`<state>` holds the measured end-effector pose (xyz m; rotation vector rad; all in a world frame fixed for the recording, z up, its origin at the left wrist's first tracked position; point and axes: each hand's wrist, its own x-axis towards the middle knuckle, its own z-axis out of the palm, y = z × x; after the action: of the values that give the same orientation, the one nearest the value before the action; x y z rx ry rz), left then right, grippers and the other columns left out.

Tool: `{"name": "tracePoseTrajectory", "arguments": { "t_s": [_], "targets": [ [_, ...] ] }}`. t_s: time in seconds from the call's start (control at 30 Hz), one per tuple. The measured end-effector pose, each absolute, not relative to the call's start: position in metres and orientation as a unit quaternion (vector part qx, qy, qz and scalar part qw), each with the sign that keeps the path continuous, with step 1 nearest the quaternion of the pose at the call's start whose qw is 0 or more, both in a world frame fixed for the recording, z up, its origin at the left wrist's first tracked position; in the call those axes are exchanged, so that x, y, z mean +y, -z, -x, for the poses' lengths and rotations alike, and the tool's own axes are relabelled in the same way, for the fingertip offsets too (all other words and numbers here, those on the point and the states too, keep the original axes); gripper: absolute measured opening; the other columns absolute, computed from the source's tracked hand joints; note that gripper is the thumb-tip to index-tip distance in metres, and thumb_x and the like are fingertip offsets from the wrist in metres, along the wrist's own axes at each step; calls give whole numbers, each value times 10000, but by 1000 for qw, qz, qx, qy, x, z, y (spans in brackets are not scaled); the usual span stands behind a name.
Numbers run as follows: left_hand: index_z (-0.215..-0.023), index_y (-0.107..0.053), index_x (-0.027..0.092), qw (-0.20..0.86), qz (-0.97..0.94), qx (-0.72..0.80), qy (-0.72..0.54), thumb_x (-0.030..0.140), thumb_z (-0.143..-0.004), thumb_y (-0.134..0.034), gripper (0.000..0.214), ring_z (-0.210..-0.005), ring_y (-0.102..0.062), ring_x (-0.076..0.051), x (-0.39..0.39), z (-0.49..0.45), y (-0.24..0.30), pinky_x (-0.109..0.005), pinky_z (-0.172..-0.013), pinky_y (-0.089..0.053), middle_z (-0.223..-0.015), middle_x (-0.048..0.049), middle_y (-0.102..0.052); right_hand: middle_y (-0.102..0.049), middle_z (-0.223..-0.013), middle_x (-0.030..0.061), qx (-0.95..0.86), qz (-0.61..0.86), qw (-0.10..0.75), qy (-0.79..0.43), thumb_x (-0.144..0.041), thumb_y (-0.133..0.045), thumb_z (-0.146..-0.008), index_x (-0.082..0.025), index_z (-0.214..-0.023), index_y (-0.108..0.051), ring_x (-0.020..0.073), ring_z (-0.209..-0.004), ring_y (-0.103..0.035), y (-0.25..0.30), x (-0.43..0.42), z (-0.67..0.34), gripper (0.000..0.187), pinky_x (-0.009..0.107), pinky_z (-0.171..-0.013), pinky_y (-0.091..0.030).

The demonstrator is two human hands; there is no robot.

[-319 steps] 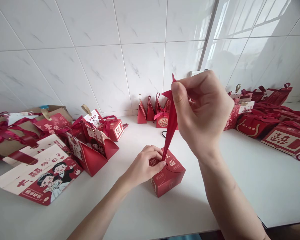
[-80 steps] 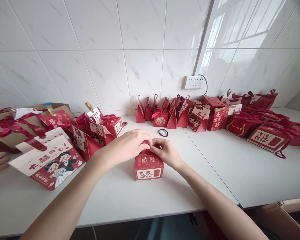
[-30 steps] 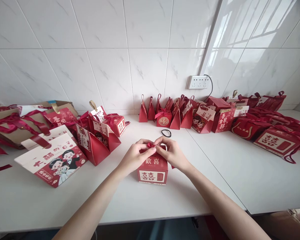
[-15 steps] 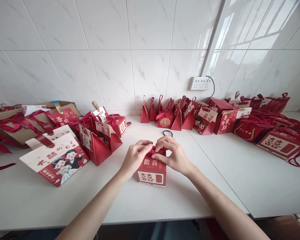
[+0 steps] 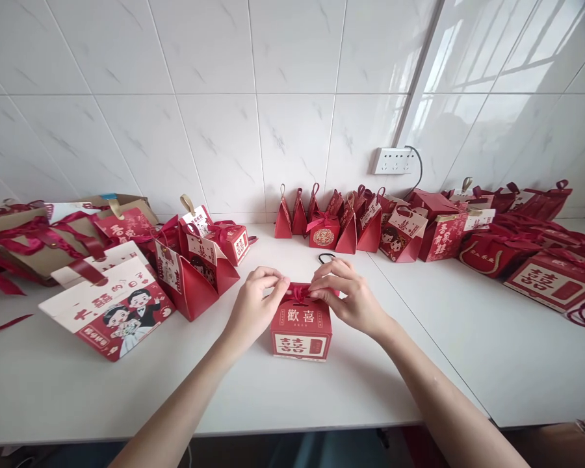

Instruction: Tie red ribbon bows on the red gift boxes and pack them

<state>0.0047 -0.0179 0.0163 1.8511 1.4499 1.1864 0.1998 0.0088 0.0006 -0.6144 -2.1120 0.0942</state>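
A red gift box [image 5: 301,335] with white Chinese characters stands upright on the white table in front of me. On its top is a dark red ribbon [image 5: 299,294], gathered at the middle. My left hand [image 5: 259,302] pinches the ribbon's left side between thumb and fingers. On the opposite side my right hand [image 5: 346,292] is closed in a pinch on the ribbon too. The fingertips of both hands partly hide the ribbon. Just behind the box lies a black loop [image 5: 327,257], partly covered by my right hand.
To the left stand a flat white-and-red gift bag [image 5: 117,312], triangular red boxes [image 5: 195,292] and an open cardboard box [image 5: 24,234] with ribbons. Several small red boxes [image 5: 322,235] line the tiled wall. More boxes [image 5: 550,283] crowd the right. A power strip [image 5: 394,161] is on the wall.
My hands have moved apart, the left one leftward and the right one rightward, drawing the ribbon outward. More of the box top now shows between them.
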Motion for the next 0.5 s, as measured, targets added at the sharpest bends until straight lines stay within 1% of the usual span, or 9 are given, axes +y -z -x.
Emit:
{"name": "tracePoseTrajectory", "arguments": {
  "t_s": [0.1, 0.2, 0.33, 0.43, 0.5],
  "targets": [
    [-651, -502, 187, 198, -692, 549, -425, 398, -848, -482, 289, -654, -533, -133, -26, -6, -20, -269, -632, -440, -798, -22, -514, -613, -841, 54, -869, 245, 426, -63, -217, -492, -931, -206, -831, -653, 171, -796, -554, -6, 9, -206, 189, 374, -785, -421],
    [-663, -468, 193, 195, -695, 549, -421, 390, -871, -455, 287, -619, -525, -117, -32, -6, -20, -260, -598, -445, -784, -10, -481, -580, -831, 60, -876, 251, 405, -71, -257, -457, -947, -203, -832, -660, 168, -775, -542, -9, 7, -211, 240, 352, -735, -427],
    [-685, -492, 197, 188, -699, 541, -428, 358, -877, -450, 255, -734, -567, -141, -34, -1, -11, -248, -624, -468, -814, -23, -511, -564, -809, 56, -897, 241, 363, -77, -232, -411, -962, -187, -827, -653, 151, -728, -541, -14, 6, -219, 280, 334, -711, -422],
    [-702, -524, 200, 186, -695, 530, -448, 341, -877, -458, 234, -900, -589, -173, -37, 6, 1, -259, -737, -482, -861, -38, -556, -582, -797, 52, -912, 238, 325, -77, -214, -408, -962, -192, -816, -662, 142, -705, -535, -19, 3, -225, 294, 327, -716, -410],
    [-684, -515, 198, 180, -696, 513, -469, 320, -873, -466, 230, -940, -587, -178, -40, 8, 8, -267, -800, -469, -852, -35, -570, -603, -808, 50, -920, 235, 302, -88, -230, -433, -956, -204, -815, -678, 140, -715, -537, -24, 0, -230, 284, 322, -730, -407]
  ]
}}
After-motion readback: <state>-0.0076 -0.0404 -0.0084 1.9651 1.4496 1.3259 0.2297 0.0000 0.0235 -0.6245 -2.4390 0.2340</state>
